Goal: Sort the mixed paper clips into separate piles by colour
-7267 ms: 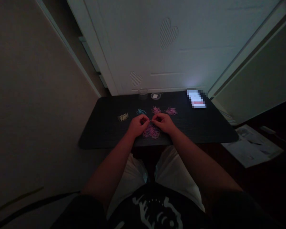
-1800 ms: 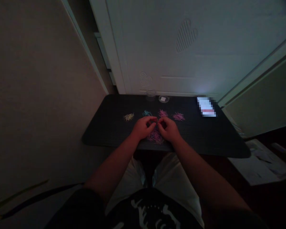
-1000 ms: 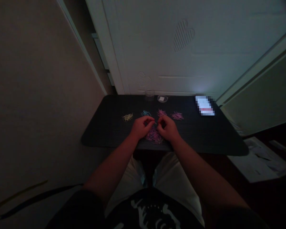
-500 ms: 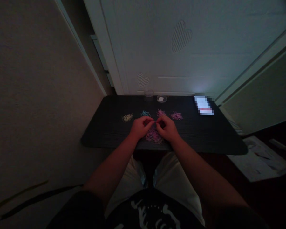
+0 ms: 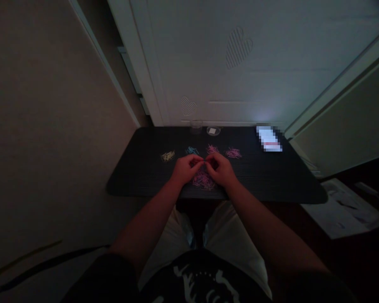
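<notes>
My left hand (image 5: 185,169) and my right hand (image 5: 220,168) meet fingertip to fingertip above the dark table. Both are closed in a pinch; whatever lies between the fingers is too small and dark to make out. Just beneath them is a loose heap of thin pink and purple pieces (image 5: 203,181), partly covered by the hands. Beyond my fingers are smaller piles of similar thin pieces: a pale yellow pile (image 5: 168,156) at the left, a blue pile (image 5: 192,150), a pink pile (image 5: 212,149) and another pink pile (image 5: 233,152) to the right.
A clear round container (image 5: 196,126) and a clear lid (image 5: 213,131) with a white label stand at the back of the table (image 5: 265,179). A lit, blurred-out screen (image 5: 269,139) lies at the back right. Behind rises a white panel (image 5: 189,59) with heart reliefs.
The fingertips of my two hands have come slightly closer together, and the thin light piece seen between them earlier no longer shows clearly. The piles look unchanged.
</notes>
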`<move>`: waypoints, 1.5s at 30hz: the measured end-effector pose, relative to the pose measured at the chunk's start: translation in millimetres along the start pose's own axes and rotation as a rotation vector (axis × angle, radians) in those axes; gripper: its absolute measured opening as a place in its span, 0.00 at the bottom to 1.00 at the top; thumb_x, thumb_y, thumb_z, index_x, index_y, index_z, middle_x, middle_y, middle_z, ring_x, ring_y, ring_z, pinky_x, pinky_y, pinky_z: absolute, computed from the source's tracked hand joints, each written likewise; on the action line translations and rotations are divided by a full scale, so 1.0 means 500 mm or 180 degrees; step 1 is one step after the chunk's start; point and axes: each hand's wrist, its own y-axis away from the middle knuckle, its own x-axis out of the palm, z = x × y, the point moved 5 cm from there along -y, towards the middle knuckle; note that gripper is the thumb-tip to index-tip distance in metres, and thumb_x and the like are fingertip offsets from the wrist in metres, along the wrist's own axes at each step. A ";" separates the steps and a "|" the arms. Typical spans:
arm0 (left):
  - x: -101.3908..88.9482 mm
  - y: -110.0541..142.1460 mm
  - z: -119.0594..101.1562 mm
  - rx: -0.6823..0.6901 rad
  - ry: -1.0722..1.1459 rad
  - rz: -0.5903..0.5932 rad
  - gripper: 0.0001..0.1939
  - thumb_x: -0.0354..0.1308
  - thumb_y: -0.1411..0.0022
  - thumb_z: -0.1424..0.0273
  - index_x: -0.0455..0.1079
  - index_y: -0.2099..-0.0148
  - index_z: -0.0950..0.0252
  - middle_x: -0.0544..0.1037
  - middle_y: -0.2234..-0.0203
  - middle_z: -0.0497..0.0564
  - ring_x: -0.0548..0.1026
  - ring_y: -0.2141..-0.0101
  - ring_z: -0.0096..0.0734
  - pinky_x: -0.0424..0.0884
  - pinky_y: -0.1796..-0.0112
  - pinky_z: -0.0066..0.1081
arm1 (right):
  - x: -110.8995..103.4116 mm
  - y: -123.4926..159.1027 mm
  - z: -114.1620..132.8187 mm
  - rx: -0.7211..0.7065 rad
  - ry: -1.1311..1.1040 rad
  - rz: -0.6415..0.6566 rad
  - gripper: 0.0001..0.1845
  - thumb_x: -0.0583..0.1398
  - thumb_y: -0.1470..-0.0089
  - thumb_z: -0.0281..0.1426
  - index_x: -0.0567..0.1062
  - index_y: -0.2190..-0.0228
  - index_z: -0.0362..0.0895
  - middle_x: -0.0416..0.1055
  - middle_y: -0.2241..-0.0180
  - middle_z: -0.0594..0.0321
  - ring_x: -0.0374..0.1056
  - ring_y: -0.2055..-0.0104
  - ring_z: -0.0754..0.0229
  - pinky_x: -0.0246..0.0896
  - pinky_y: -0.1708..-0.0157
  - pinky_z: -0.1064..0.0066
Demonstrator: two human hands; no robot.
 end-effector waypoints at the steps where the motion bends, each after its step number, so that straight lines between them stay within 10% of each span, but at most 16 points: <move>1: 0.000 0.000 0.000 0.0009 -0.0007 0.0002 0.11 0.59 0.44 0.64 0.74 0.61 0.65 0.79 0.70 0.50 0.76 0.70 0.28 0.71 0.67 0.28 | 0.000 0.000 0.001 -0.0016 0.0016 0.0006 0.02 0.57 0.51 0.28 0.69 0.70 0.44 0.64 0.75 0.64 0.59 0.75 0.64 0.54 0.75 0.71; 45: -0.013 -0.007 0.011 -0.0105 -0.0007 -0.0218 0.05 0.56 0.44 0.69 0.70 0.67 0.65 0.75 0.73 0.48 0.72 0.71 0.27 0.68 0.68 0.27 | 0.004 0.000 -0.015 -0.0033 0.0161 0.0075 0.03 0.56 0.49 0.26 0.71 0.72 0.44 0.66 0.74 0.63 0.61 0.72 0.63 0.56 0.72 0.71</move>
